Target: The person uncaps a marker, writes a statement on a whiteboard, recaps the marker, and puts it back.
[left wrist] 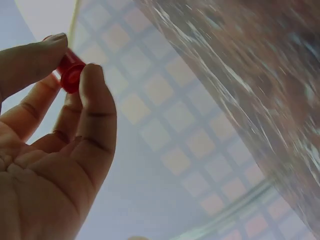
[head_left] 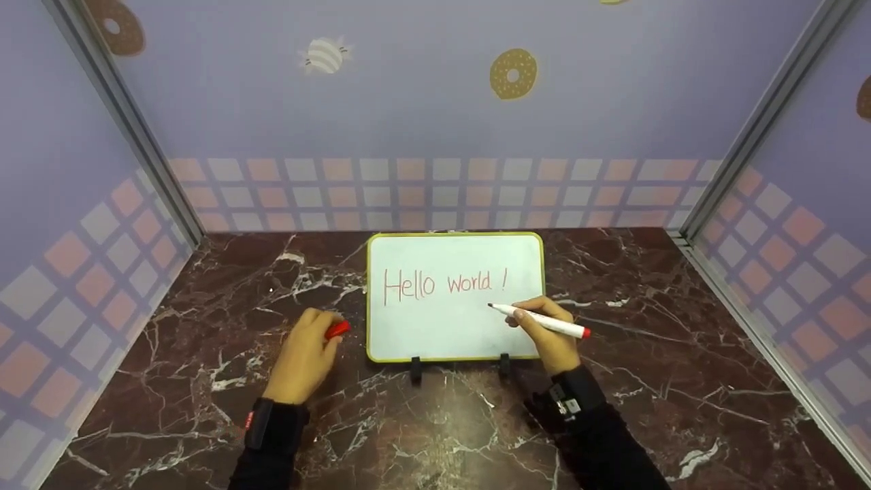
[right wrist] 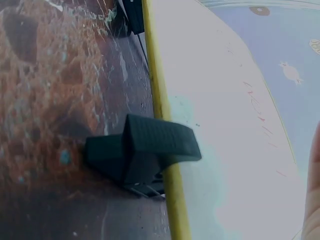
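Note:
A whiteboard with a yellow rim bears "Hello world!" in red handwriting. Beside its left edge my left hand pinches a red marker cap between thumb and fingers, its hollow end showing in the left wrist view. My right hand grips a white marker with a red end, uncapped, its dark tip in front of the board below the exclamation mark. Only a sliver of the right hand shows in the right wrist view, and the marker is out of sight there.
Black stand feet hold the board's lower edge; one black foot looms large in the right wrist view. Underneath is a dark red marbled tabletop. Lilac walls with checks and sweets enclose the back and sides.

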The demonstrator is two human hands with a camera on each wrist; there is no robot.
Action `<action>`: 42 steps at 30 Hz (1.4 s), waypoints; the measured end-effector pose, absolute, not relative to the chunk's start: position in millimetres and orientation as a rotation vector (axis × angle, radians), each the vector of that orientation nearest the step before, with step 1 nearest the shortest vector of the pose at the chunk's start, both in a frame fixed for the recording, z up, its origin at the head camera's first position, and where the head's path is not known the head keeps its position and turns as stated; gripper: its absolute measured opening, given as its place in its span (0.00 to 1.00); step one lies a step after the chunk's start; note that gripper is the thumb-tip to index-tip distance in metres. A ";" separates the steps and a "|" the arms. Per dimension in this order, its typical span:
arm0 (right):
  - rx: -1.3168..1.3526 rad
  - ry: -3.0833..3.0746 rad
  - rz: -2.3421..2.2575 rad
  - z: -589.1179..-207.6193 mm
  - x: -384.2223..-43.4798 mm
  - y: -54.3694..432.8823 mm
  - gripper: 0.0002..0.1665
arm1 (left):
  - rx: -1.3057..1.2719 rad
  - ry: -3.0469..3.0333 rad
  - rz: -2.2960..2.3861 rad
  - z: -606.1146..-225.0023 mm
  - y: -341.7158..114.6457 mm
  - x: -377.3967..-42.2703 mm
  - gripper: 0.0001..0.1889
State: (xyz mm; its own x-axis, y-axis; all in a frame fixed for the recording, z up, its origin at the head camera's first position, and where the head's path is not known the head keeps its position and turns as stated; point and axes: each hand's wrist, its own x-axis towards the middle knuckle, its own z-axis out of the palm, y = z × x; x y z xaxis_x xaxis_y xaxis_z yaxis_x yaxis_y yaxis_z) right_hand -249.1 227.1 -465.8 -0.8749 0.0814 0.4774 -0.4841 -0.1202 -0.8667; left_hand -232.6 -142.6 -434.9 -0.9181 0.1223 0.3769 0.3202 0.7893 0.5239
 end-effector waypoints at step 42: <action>0.969 -1.786 2.191 -466.3 -228.4 183.7 0.09 | -0.940 -2.344 -0.979 -431.4 -39.0 -216.4 0.12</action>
State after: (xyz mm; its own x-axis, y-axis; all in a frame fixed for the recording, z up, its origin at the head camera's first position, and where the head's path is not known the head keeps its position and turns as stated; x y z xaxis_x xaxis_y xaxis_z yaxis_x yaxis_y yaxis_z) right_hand -228.4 183.7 -466.3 -0.7792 -0.2733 0.5640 -0.4973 -0.2782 -0.8218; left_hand -216.4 -39.0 -431.4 -0.6779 0.4218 0.6021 0.7247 0.5211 0.4509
